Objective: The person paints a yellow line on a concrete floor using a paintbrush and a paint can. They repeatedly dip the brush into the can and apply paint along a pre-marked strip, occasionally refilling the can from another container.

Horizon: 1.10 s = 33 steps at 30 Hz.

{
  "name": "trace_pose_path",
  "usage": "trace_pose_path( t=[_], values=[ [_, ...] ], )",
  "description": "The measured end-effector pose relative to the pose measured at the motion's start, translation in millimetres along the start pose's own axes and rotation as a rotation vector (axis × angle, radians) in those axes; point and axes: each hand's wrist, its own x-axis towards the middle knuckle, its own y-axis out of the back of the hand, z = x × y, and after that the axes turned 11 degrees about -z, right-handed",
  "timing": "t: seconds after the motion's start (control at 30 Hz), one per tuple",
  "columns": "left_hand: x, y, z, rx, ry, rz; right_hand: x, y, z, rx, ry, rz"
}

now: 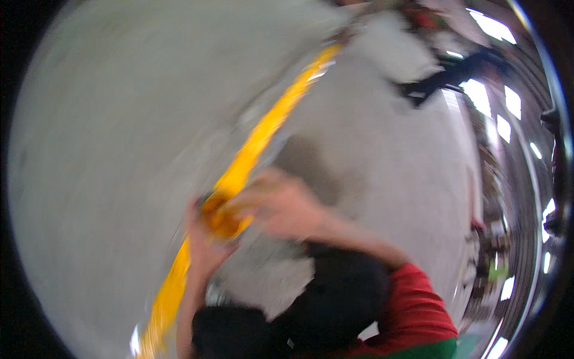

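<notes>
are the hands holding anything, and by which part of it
The left hand holds a round orange-brown object by its outer side. The right hand is close by; blur hides whether it grips anything.

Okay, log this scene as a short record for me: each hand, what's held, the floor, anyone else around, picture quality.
Left hand: around the side of a round container
Container: orange-brown; contents too blurred to tell
Right hand: fingers at the container's top; contact unclear
Floor: grey, crossed diagonally by a yellow stripe
Other person: dark-clothed leg, upper right
Picture: motion-blurred
</notes>
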Motion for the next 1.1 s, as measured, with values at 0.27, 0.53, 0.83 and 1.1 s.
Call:
trace_pose_path(
  t=[0.27,0.53,0.83,1.1],
  values=[
    [29.3,5.1,15.9,0.358,-0.040,0.204,30.2,9.8,52.5,0.301,0.084,0.058],
    [45.6,-15.4,22.4,0.479,0.124,0.246,31.6,-1.7,117.0,0.348,0.330,0.008],
    [60.6,-62.4,22.4,0.518,0.118,0.444,33.0,12.1,195.6,1.201,-0.159,0.147],
    [85.8,-82.6,-19.6,0.449,0.121,0.450,8.7,-18.0,220.4,1.178,-0.277,0.119]
  ],
)
